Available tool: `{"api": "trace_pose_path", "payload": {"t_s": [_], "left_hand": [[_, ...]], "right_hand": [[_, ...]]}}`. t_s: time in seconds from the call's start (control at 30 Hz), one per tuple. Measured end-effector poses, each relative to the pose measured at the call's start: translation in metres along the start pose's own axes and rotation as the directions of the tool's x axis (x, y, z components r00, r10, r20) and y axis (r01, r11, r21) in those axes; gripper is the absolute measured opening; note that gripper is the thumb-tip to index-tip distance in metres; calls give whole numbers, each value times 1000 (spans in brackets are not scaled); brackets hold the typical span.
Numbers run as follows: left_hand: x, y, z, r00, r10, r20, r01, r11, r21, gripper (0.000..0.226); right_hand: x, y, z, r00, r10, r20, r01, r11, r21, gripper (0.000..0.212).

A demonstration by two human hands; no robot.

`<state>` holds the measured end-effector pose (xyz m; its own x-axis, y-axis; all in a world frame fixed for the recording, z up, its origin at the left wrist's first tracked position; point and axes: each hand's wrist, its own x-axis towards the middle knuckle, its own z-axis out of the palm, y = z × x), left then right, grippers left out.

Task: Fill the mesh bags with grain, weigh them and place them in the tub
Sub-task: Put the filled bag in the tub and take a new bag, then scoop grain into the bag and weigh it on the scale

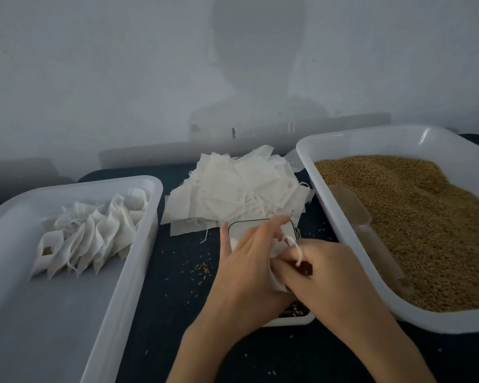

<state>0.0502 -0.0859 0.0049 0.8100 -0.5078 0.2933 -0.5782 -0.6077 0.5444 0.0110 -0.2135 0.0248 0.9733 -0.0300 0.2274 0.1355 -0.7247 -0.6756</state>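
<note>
Over a small scale (284, 322) in the middle, both hands hold one white mesh bag (276, 277). My left hand (249, 266) grips the bag's side. My right hand (324, 275) pinches the bag's white drawstring (295, 246) at its mouth. The scale is mostly hidden under the hands. A heap of empty mesh bags (238, 189) lies behind the scale. On the right, a white tub (329, 150) holds brown grain (415, 217) and a translucent scoop (365, 225). On the left, another white tub (67, 313) holds several filled bags (94, 230).
Loose grains (203, 268) are scattered on the dark tabletop (177, 286) between the left tub and the scale. A pale wall (150, 78) rises directly behind the table.
</note>
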Motion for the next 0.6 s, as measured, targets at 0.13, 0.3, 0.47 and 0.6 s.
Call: {"api": "trace_pose_path", "payload": {"t_s": [0.13,0.3,0.47,0.6], "left_hand": [[8,3,6,996,-61,-60,45,970,-238,42],[28,-4,8,974,-208,-86,153,893,-423,37],[33,-8,20,962,-233,-142,121,831,-543,31],[30,-8,23,945,-274,-177,115,788,-604,32]], "right_hand": [[4,-1,-17,1000,-21,21,23,995,-97,43],[50,53,-89,980,194,-54,-201,954,-224,29],[83,115,-81,753,611,245,-301,650,-698,53],[84,116,-74,790,561,247,-260,672,-694,43]]}}
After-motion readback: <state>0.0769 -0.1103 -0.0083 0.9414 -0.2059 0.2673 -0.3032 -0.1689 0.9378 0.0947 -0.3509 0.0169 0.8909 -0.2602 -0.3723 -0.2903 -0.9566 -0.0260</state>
